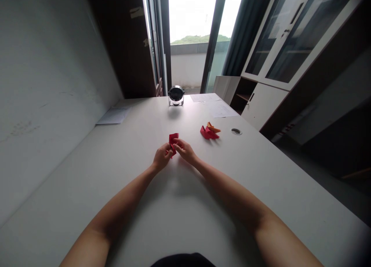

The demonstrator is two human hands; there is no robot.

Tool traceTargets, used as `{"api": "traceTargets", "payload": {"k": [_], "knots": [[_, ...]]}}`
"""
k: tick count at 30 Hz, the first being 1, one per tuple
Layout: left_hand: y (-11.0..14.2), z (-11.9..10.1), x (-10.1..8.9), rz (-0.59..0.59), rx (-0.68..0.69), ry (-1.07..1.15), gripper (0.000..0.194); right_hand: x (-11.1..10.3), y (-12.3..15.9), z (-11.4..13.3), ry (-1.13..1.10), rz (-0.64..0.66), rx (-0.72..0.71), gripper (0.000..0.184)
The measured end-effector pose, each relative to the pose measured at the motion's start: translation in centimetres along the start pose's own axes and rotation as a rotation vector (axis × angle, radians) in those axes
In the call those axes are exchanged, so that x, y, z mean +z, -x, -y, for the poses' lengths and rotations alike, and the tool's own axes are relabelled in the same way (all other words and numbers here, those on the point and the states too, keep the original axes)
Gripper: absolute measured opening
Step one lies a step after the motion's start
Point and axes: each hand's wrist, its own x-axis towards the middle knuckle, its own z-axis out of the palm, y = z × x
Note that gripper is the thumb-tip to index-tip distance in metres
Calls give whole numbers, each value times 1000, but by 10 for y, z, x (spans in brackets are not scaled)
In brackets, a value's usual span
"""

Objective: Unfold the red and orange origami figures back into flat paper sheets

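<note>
Between my two hands is a piece of red folded paper (174, 136), held just above the white table (179, 185). My left hand (162, 156) grips its left and lower side, fingers closed on it. From the right, my right hand (185, 150) pinches the same paper with thumb and fingers. The fingers cover part of the paper, so its exact folds are hard to make out. Farther off to the right lie a red folded paper piece (209, 133) and an orange folded paper piece (213, 127), close together and overlapping.
A round black device on a silver stand (176, 95) is at the table's far edge. White paper sheets lie at the far right (223, 109) and far left (113, 115). A round cable hole (236, 131) is near the right edge. A cabinet (265, 100) stands beyond.
</note>
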Motion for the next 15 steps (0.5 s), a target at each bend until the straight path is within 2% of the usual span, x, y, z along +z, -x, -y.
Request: {"api": "traceTargets", "payload": {"k": [3, 6, 11, 15], "knots": [[1, -3, -1, 9, 68, -101, 13, 2, 0, -2, -70, 65, 26, 38], [0, -1, -1, 19, 94, -103, 14, 4, -1, -4, -128, 70, 55, 31], [-1, 4, 1, -28, 26, 45, 19, 5, -3, -12, -260, -15, 104, 24], [-2, 8, 2, 6, -32, 124, 23, 2, -6, -15, -305, -63, 150, 23]]}}
